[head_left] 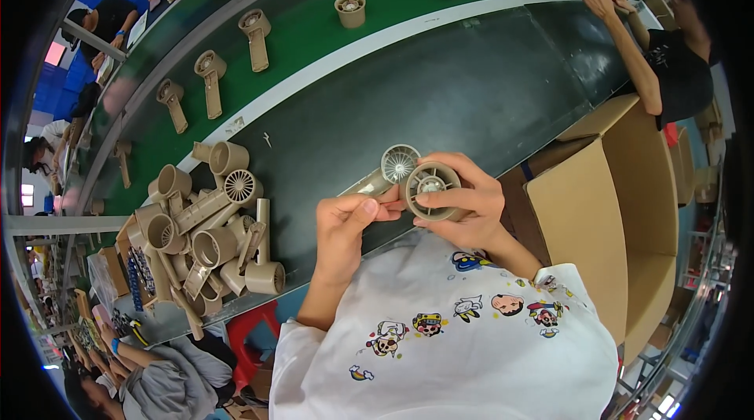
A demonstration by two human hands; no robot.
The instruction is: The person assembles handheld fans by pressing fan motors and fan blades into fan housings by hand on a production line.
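Gripping a round beige fan housing (pixel 432 184), the right hand (pixel 476 199) wraps its rim from the right, with one finger laid across the spoked front. The housing is held near the front edge of the dark workbench (pixel 471 74), just before the white shirt (pixel 440 357). From the other side comes the left hand (pixel 344 222), thumb and fingertips drawn together and reaching the housing's left edge; whether they pinch anything cannot be told. Just behind, a second fan body (pixel 400 161) shows its ring of pale blades, its handle pointing left; it is unclear whether it rests on the bench or is held. A heap of beige fan parts (pixel 216 251) lies to the left, more stand spaced along the green conveyor belt (pixel 306 43), and an open cardboard box (pixel 577 220) is at the right.
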